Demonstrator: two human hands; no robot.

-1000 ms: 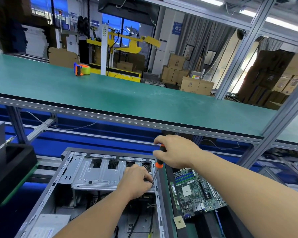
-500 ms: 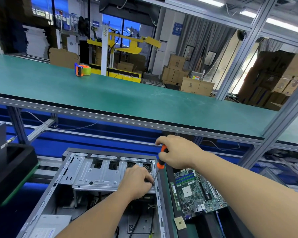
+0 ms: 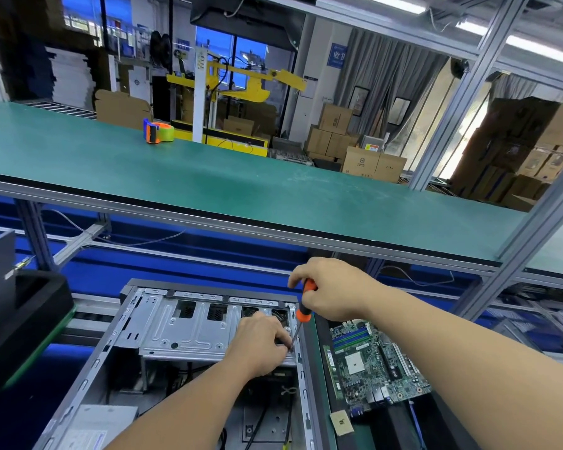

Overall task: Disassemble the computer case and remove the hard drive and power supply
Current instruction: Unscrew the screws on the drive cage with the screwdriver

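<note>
Unscrewing drive cage (image 3: 189, 332) inside open computer case (image 3: 88, 378).

Gripping screwdriver (image 3: 301, 315) with right hand (image 3: 332, 292); left hand (image 3: 260, 345) pinching near tip, steadying it. Keeping shaft square, pressing firmly, avoiding cam-out.

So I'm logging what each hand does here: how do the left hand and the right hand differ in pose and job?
The right hand is raised above the open grey metal computer case, fist wrapped round the orange-and-black screwdriver handle; the left hand sits lower, on the silver metal drive cage. The right hand drives the tool, while the left hand's fingers curl at its tip; whether they pinch the shaft is unclear. Both reach from below toward the same spot.
</note>
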